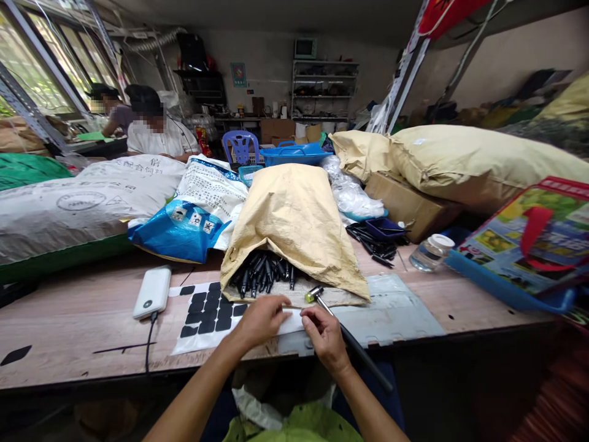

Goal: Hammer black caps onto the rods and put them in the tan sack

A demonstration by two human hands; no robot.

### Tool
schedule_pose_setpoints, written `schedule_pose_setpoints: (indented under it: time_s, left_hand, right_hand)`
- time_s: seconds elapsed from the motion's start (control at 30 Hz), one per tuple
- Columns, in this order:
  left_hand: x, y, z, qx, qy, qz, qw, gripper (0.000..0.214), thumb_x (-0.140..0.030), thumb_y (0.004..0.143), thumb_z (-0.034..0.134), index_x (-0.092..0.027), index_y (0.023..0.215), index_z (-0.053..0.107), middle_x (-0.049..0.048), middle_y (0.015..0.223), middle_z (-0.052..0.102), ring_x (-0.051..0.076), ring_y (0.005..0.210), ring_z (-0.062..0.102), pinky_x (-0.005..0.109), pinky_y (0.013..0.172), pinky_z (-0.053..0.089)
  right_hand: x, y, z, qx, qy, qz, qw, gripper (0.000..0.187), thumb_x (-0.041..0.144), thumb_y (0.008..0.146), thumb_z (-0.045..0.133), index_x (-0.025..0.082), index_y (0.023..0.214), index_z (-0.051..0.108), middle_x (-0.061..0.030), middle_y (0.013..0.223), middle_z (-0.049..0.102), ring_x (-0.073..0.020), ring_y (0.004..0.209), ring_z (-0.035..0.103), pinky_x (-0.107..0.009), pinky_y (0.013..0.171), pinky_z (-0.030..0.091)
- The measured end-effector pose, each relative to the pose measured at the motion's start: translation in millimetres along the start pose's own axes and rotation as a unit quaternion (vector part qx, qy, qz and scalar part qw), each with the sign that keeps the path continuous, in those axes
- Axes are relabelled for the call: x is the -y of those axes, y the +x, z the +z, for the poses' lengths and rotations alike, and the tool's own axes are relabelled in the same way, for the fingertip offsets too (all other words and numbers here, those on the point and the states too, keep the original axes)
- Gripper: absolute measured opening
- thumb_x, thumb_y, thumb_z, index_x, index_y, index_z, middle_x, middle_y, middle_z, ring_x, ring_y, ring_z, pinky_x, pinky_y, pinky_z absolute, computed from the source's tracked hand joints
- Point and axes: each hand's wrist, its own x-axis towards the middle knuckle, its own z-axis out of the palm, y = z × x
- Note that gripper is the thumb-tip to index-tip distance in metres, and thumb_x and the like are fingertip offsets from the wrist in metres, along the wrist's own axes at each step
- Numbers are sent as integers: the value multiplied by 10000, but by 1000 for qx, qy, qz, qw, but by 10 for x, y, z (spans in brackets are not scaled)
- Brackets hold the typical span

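Note:
My left hand [264, 319] is over a white sheet [207, 337] of black rounded-square stickers [211, 310], its fingers bent and close together; what they hold, if anything, is hidden. Close by on the right, my right hand [326, 337] has thumb and fingers pinched at the sheet's right end; anything between the tips is too small to make out. A hammer [352, 344] with a yellowish face and a dark handle lies beside and partly behind my right hand. Just beyond both hands, a tan woven sack [289, 215] lies with its mouth towards me, showing many black pen-like tools [262, 273].
A white power bank [153, 291] with a cable lies left. White-and-blue sacks [193, 202] stand behind it. On the right are more black pieces [372, 245], a clear jar [431, 252], a cardboard box [409, 202] and a blue tray [506, 279]. Two people sit at the far left.

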Motion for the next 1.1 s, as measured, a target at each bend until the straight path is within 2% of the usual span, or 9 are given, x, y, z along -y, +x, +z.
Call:
schedule_pose_setpoints:
  time_s: [0.07, 0.1, 0.2, 0.33, 0.53, 0.67, 0.8, 0.93, 1.1]
  left_hand:
    - [109, 337, -132, -98, 88, 8, 991, 271, -229, 913, 594, -233, 1168, 683, 64, 1016, 676, 224, 936, 617, 338, 847, 485]
    - [167, 482, -169, -111, 130, 18, 985, 304, -196, 887, 620, -239, 1183, 677, 74, 1064, 650, 239, 997, 596, 350, 870, 484]
    - [312, 785, -190, -102, 211, 35, 972, 358, -122, 816, 670, -244, 1152, 689, 78, 1100, 604, 255, 1034, 554, 372, 887, 476]
    - [404, 907, -140, -105, 245, 39, 963, 317, -114, 803, 681, -234, 1096, 704, 92, 1127, 605, 282, 1060, 542, 408, 888, 463]
    - [233, 713, -145, -172, 193, 131, 957, 213, -179, 911, 622, -235, 1110, 671, 92, 1255, 665, 300, 1207, 539, 458, 1047, 383]
    - [2, 432, -99, -169, 131, 180, 960, 182, -274, 979, 568, -219, 1135, 643, 86, 1121, 728, 265, 1127, 616, 445, 1048, 357]
    - [-74, 183, 115, -148, 69, 152, 975, 156, -292, 971, 587, -218, 1100, 634, 60, 1051, 731, 238, 992, 640, 419, 953, 383]
    - [31, 50, 409, -126, -11, 108, 986, 178, -252, 944, 615, -225, 1120, 629, 53, 1075, 706, 236, 1004, 616, 385, 902, 408]
    - [169, 23, 609, -154, -50, 48, 986, 119, -235, 891, 675, -210, 1007, 662, 48, 978, 685, 245, 973, 588, 377, 884, 430]
  right_hand:
    - [1, 0, 0, -5, -7, -1, 1000, 233, 389, 959, 559, 198, 919, 685, -40, 800, 638, -174, 690, 570, -280, 609, 445]
    - [2, 0, 0, -8, -10, -3, 1000, 227, 383, 956, 560, 199, 913, 686, -40, 798, 638, -175, 690, 569, -280, 608, 442]
    - [3, 3, -2, -12, -21, -7, 1000, 215, 363, 950, 564, 197, 889, 687, -36, 780, 628, -173, 687, 565, -278, 605, 433]
    - [-1, 5, -3, -10, -36, -9, 999, 200, 346, 937, 570, 194, 876, 686, -32, 766, 608, -172, 690, 561, -271, 594, 422]
    - [-12, -8, 10, -15, -24, -8, 1000, 178, 328, 926, 577, 192, 892, 685, -29, 759, 602, -166, 676, 551, -269, 587, 423]
    - [-37, -16, 26, -30, 17, 16, 999, 198, 344, 935, 571, 183, 969, 680, -41, 819, 616, -162, 693, 560, -267, 595, 444]
    - [-76, 2, 35, -22, 73, 51, 996, 301, 357, 928, 602, 189, 1177, 622, -17, 831, 588, -142, 669, 533, -245, 572, 441]
    - [-98, 12, 53, 0, 60, 44, 997, 308, 341, 901, 639, 204, 1176, 617, -10, 853, 576, -135, 675, 529, -239, 572, 442]
    - [-19, -51, 26, -65, 23, 25, 997, 255, 311, 922, 586, 204, 1151, 614, -22, 868, 568, -150, 688, 545, -244, 544, 441]
